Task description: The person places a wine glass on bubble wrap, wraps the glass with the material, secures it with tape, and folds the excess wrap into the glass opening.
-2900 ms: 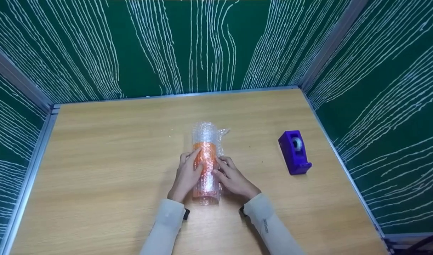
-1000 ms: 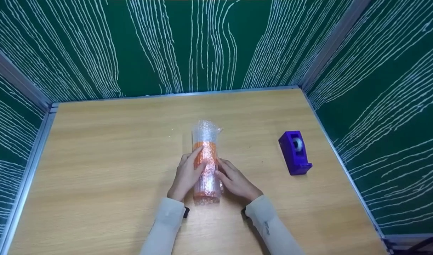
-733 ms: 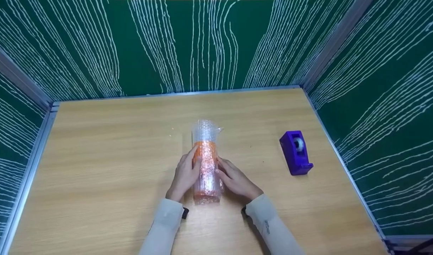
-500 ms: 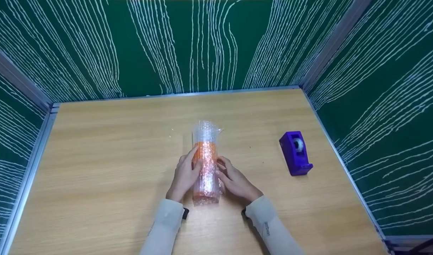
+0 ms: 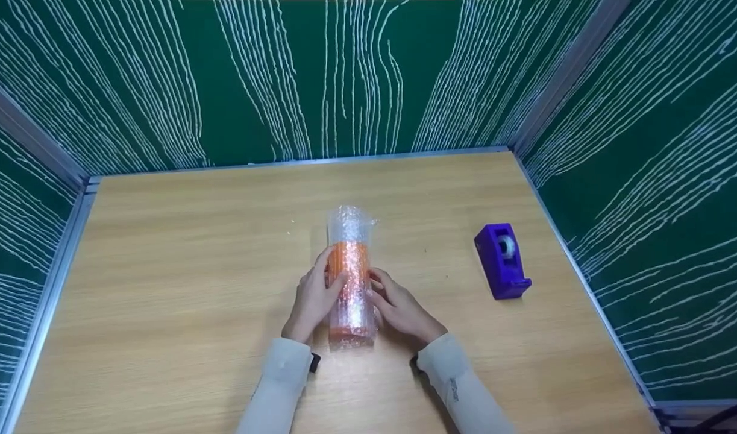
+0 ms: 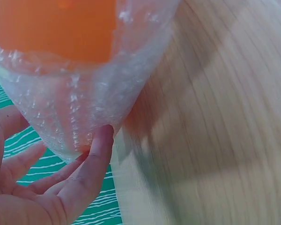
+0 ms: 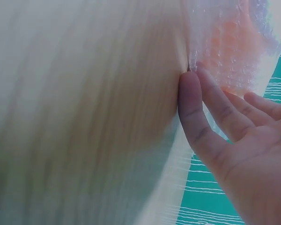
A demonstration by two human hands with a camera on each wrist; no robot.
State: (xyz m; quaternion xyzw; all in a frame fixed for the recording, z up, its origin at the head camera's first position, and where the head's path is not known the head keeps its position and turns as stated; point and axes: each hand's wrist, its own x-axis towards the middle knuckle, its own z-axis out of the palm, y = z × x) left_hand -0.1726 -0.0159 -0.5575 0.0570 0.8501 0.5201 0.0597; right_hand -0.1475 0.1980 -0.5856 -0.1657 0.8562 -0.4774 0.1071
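An orange cylinder (image 5: 349, 256) lies lengthwise on the table in a sleeve of clear bubble wrap (image 5: 350, 224), which reaches past both its ends. My left hand (image 5: 313, 298) holds its left side, with the thumb lying over the top. On the opposite side, my right hand (image 5: 402, 306) grips the wrapped cylinder, thumb on top and fingers low by the tabletop. In the left wrist view, the fingertips of the left hand (image 6: 79, 185) touch the cloudy plastic. In the right wrist view, fingertips of the right hand (image 7: 241, 143) press at the wrap's lower edge.
A purple tape dispenser (image 5: 502, 260) with a tape roll stands to the right on the wooden table (image 5: 193, 253). Green walls with white wavy lines (image 5: 356, 78) and metal edging enclose the back and sides. Tiny white specks (image 5: 291, 226) lie left of the wrap.
The loose flap of bubble wrap at the right has drawn in closer to the cylinder since the oldest frame. My left fingers have shifted slightly outward on its side; the right hand has barely moved.
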